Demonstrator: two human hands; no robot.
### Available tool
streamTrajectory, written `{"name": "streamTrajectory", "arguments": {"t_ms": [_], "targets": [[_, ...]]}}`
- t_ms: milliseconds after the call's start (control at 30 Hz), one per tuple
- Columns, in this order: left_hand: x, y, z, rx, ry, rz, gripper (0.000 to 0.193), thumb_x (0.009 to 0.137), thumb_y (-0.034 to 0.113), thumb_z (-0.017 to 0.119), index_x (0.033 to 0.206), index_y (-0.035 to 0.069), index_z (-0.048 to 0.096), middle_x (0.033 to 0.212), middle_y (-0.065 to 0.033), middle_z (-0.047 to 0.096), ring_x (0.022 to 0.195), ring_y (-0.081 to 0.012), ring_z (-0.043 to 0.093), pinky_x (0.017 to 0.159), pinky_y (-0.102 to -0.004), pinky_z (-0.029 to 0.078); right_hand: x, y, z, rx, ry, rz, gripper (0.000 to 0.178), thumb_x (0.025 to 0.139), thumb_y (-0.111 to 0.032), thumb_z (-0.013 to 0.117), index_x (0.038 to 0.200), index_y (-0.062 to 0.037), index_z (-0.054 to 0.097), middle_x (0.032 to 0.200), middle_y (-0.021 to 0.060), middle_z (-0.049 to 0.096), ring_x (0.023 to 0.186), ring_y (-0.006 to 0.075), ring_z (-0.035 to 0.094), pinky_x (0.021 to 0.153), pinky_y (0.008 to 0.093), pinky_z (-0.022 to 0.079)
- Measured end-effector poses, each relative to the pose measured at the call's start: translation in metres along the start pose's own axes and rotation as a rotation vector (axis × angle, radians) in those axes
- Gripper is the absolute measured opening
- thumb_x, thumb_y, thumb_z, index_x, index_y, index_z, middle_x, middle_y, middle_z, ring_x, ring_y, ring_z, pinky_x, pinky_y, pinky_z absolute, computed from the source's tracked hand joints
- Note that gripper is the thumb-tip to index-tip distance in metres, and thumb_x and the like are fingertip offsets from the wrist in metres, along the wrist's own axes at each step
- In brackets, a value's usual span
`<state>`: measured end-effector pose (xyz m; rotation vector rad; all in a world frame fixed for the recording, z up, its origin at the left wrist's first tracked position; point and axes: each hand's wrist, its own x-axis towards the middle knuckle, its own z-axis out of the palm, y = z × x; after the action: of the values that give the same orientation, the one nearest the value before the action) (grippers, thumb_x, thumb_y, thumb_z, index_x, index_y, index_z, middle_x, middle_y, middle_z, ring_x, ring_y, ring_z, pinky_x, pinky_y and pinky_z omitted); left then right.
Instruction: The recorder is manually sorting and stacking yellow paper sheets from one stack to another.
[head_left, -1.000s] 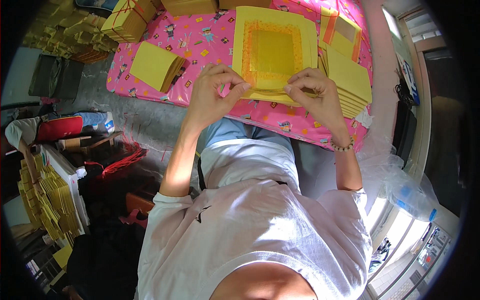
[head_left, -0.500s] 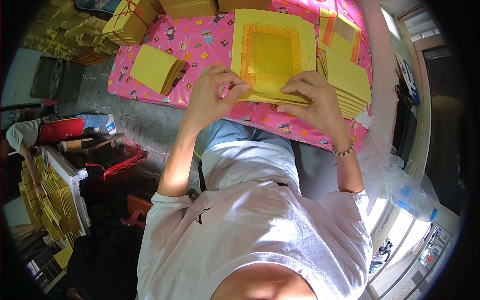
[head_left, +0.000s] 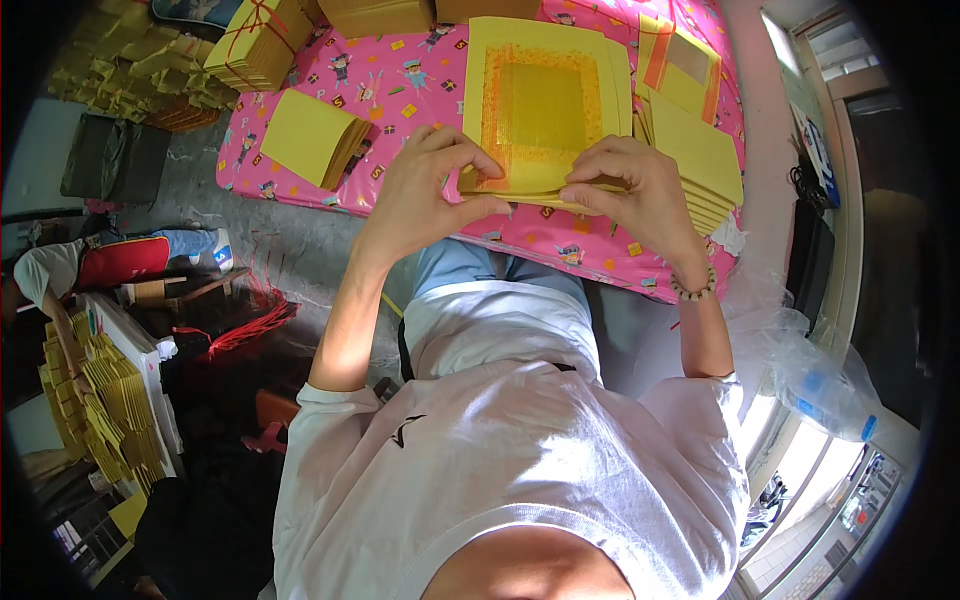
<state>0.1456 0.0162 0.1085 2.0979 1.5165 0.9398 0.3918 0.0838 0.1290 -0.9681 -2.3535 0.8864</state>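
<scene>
A stack of yellow paper sheets (head_left: pixel 615 85) lies in front of me on the table, the top one bearing a shiny yellow rectangle with a speckled orange border. Both hands work at its near edge, which looks slightly raised or folded. My left hand (head_left: pixel 425 195) takes the edge at its left corner, index finger on top and thumb in front of it. On the right side, my right hand (head_left: pixel 635 185) pinches the same edge between thumb and bent fingers. Whether one layer or several is gripped, I cannot tell.
The table has a pink patterned cover (head_left: pixel 400 75). A folded yellow paper bundle (head_left: pixel 312 140) lies left, a layered yellow stack (head_left: pixel 695 155) right, and a red-tied bundle (head_left: pixel 255 45) far left. Another person's arm (head_left: pixel 62 325) reaches over yellow pieces at the left. Clear plastic (head_left: pixel 815 385) hangs right.
My left thumb has dropped away from the index finger to below the sheet's near edge. My right thumb and fingers have closed together on the edge, and the right forearm has shifted slightly right.
</scene>
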Motion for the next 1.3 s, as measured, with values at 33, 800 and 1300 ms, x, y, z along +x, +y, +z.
{"name": "streamTrajectory", "arguments": {"t_ms": [33,800,1300], "targets": [[0.0,0.001,0.001,0.038,0.011,0.034,0.025,0.068,0.022,0.078,0.085,0.009,0.066,0.081,-0.0035,0.059,0.084,-0.0247,0.053,0.075,-0.0359,0.043,0.0,0.0,0.0,0.0,0.0,0.0,0.016,0.07,-0.008,0.077,0.081,-0.0013,0.069,0.081,0.0067,0.065,0.076,0.0191,0.063,0.069,0.0284,0.049],[0.013,0.001,-0.004,0.0,-0.031,0.053,0.017,0.073,0.021,0.073,0.076,0.006,0.065,0.072,-0.0045,0.06,0.068,-0.0225,0.052,0.064,-0.0352,0.042,-0.004,-0.007,0.004,-0.366,0.066,-0.243,0.022,0.073,-0.022,0.074,0.083,-0.0047,0.065,0.08,0.0075,0.06,0.07,0.026,0.06,0.06,0.0354,0.048],[0.036,0.021,0.021,0.348,0.056,0.222,0.024,0.072,0.014,0.068,0.091,0.008,0.056,0.082,-0.0074,0.055,0.082,-0.0263,0.056,0.067,-0.0375,0.046,0.005,-0.007,-0.006,-0.356,0.215,-0.318,0.023,0.074,-0.019,0.073,0.089,-0.0065,0.063,0.08,0.0083,0.059,0.074,0.0243,0.061,0.063,0.0339,0.049]]}}
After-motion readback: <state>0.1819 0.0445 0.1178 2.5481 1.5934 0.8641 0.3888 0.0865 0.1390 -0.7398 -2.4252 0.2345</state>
